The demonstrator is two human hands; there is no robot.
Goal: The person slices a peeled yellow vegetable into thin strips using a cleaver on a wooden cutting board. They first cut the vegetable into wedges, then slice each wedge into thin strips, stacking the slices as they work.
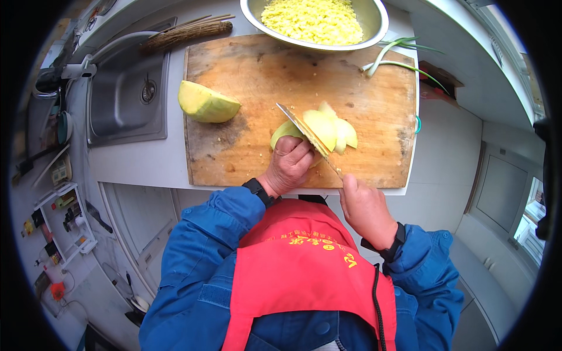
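My right hand (365, 209) is closed round the handle of a kitchen knife (307, 134), its blade slanting up and to the left beside my left hand. With curled fingers, my left hand (290, 164) presses on a pale green piece of vegetable (284, 130), perhaps squash or melon, on the wooden cutting board (263, 74). Several thin slices (322, 127) overlap just right of the blade. A large cut wedge (208, 103) of the same vegetable lies at the board's left edge. The underside of the held piece is hidden by my fingers.
A metal bowl (380, 26) of chopped yellow pieces (314, 19) stands at the board's far edge. Green onions (386, 61) lie across the far right corner. A bundled whisk brush (191, 35) rests beside the steel sink (125, 101) at the left.
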